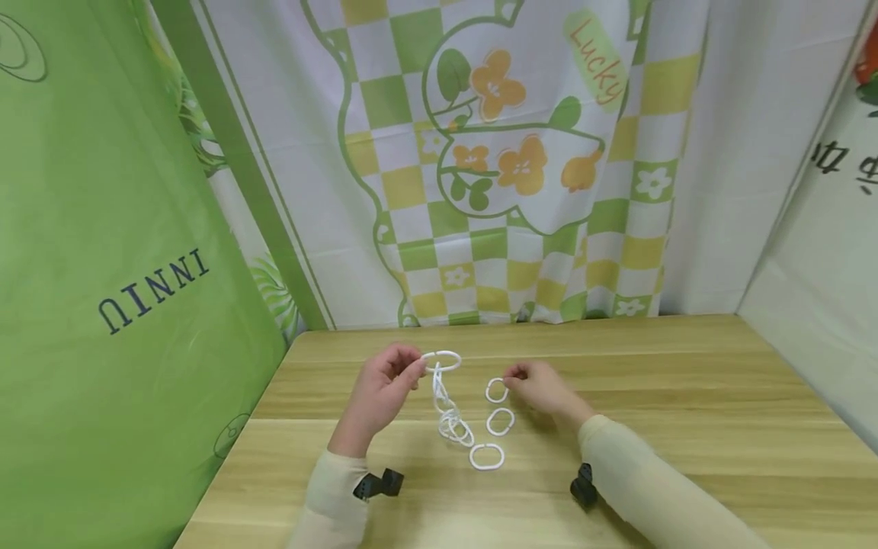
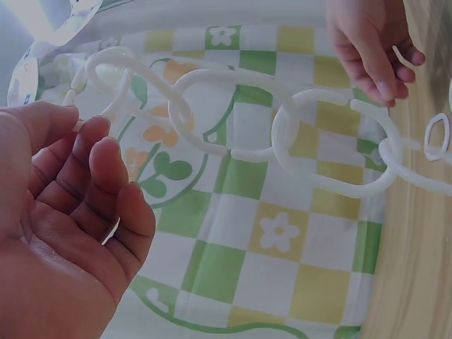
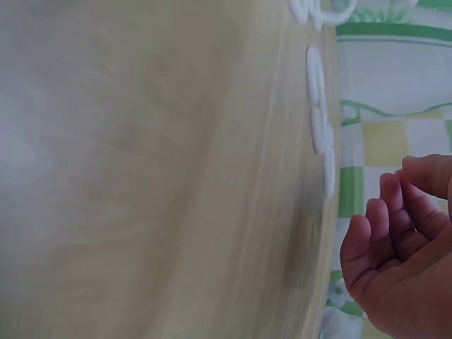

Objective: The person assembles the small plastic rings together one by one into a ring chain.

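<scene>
My left hand pinches the top link of a white plastic chain between thumb and forefinger. Below it the chain hangs down into a tangled cluster of links over the table. In the left wrist view several joined oval links stretch away from the fingers. Three loose white links lie in a rough column: a far one, a middle one and a near one. My right hand is beside the far link. Its fingers are loosely bent, with nothing visible between them in the right wrist view.
The wooden table extends on both sides of the hands. A checked curtain hangs behind its far edge, a green cloth on the left and a white one on the right. Black wrist cameras sit on both sleeves.
</scene>
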The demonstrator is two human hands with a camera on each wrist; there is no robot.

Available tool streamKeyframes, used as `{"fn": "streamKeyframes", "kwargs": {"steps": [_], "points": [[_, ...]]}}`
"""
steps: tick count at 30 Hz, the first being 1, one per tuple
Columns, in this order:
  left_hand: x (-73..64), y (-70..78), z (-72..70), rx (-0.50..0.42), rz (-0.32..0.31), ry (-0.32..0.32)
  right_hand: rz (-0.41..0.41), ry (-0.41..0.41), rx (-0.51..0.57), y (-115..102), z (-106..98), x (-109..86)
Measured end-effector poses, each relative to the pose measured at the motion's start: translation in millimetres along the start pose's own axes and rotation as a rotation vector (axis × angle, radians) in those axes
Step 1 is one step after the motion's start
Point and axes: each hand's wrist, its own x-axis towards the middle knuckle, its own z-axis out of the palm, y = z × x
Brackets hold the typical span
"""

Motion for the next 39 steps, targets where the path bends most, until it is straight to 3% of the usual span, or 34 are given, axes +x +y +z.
{"fn": "streamKeyframes", "kwargs": {"steps": [6, 16, 23, 30, 39], "points": [[-3.5, 6.8, -11.2, -0.015, 0.011, 0.041, 0.01, -0.015, -0.101, 4.2, 5.3, 23.2], [-6.5, 15.6, -24.4, -0.102, 0.006, 0.044, 0.018, -0.058, -0.245, 6.9, 10.9, 37.7], [-3.3, 3.3, -15.2, -0.077, -0.045, -0.02, 0.045, -0.104, -0.3, 5.0, 15.4, 41.3], [-2.0, -9.1, -5.4, -0.008, -0.079, -0.048, -0.003, -0.133, -0.387, 2.2, 18.8, 35.3], [0.5, -16.8, 11.1, 0.051, -0.105, -0.106, 0.008, -0.097, -0.309, 6.0, 12.0, 20.3]]}}
